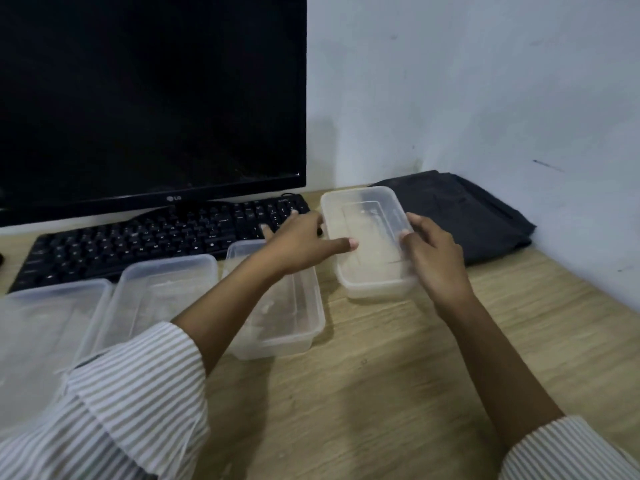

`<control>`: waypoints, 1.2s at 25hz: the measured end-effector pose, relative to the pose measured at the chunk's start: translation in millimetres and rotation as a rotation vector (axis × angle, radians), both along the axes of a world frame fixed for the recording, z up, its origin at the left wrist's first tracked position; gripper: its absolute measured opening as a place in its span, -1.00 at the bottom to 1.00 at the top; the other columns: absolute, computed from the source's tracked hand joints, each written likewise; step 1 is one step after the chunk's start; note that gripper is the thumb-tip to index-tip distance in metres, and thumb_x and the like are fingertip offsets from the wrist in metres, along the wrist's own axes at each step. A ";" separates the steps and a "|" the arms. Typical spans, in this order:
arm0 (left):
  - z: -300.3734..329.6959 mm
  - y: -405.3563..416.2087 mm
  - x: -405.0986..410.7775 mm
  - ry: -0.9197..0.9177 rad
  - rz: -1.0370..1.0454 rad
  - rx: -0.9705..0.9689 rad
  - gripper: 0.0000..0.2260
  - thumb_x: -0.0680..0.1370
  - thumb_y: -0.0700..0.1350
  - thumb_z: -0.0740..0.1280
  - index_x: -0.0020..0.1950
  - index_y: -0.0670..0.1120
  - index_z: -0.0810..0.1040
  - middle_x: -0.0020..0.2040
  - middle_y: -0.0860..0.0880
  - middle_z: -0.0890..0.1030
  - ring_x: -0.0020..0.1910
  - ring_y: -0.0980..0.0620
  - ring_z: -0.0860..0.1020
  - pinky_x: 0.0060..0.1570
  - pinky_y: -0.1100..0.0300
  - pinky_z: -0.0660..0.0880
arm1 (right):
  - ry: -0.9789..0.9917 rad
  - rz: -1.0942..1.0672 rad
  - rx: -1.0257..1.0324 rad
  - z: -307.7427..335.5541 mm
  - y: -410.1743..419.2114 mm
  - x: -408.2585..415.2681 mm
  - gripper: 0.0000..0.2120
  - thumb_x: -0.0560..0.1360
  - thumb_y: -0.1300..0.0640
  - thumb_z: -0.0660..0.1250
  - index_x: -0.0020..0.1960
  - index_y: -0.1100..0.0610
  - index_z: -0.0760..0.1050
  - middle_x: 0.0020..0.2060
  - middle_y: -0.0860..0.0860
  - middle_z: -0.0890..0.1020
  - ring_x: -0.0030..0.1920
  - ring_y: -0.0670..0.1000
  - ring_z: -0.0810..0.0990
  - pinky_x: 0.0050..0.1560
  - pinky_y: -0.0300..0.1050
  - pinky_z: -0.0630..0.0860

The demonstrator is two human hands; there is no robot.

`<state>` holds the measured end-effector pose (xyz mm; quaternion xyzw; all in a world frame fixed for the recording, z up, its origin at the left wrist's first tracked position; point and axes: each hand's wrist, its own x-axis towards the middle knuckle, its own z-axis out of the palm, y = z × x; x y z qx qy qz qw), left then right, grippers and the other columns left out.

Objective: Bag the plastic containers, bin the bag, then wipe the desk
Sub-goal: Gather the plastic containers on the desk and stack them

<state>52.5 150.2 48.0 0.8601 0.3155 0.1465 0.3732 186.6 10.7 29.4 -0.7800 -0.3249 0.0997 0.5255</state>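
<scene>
Several clear plastic containers lie on the wooden desk (398,393). The rightmost container (370,258) is tilted and held between both hands. My right hand (434,258) grips its right rim with curled fingers. My left hand (301,242) touches its left side, thumb stretched over the rim, fingers straight. A second container (294,327) sits under my left forearm, a third (156,292) lies left of it, and a fourth (41,334) is at the far left. A folded black bag (471,216) lies at the back right against the wall.
A black monitor (149,98) stands at the back left with a black keyboard (138,240) in front of it. White walls close the back and the right side of the desk. Bare wood shows in the near middle.
</scene>
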 end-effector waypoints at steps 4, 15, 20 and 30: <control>14.1 -9.2 -35.4 -0.237 0.048 -0.188 -0.63 0.50 0.08 0.37 0.27 0.03 0.45 0.11 0.08 0.61 0.05 0.07 0.61 0.05 0.03 0.59 | 0.071 0.080 0.057 19.4 -1.2 -24.3 -0.72 0.57 0.08 0.22 0.25 -0.03 0.52 -0.06 -0.17 0.63 -0.03 -0.09 0.61 0.08 0.00 0.57; 8.8 4.4 -134.9 -0.136 0.217 -0.219 -0.69 0.52 0.12 0.31 0.21 0.03 0.49 0.05 0.04 0.63 0.01 0.05 0.62 0.04 0.01 0.58 | 0.089 0.264 -0.068 21.1 22.1 -104.7 -0.66 0.57 0.07 0.22 0.34 0.00 0.44 -0.15 -0.13 0.60 -0.05 -0.06 0.59 -0.05 -0.16 0.48; 5.5 0.9 -138.8 -0.087 0.219 -0.230 -0.58 0.53 0.20 0.26 0.33 0.04 0.41 0.10 0.05 0.58 0.05 0.05 0.58 0.08 0.05 0.53 | 0.065 0.252 -0.108 15.4 26.2 -107.4 -0.63 0.58 0.03 0.17 0.37 -0.03 0.38 0.08 -0.02 0.58 0.11 0.01 0.54 0.14 -0.04 0.47; 4.6 -4.5 -127.0 -0.109 0.180 -0.393 -0.56 0.54 0.19 0.25 0.32 -0.02 0.38 0.11 -0.01 0.61 0.00 0.01 0.63 0.09 -0.01 0.58 | 0.588 0.275 -0.131 12.9 19.1 -97.6 -0.71 0.56 -0.06 0.13 0.16 0.01 0.50 0.08 0.05 0.63 0.05 0.08 0.61 -0.08 0.01 0.56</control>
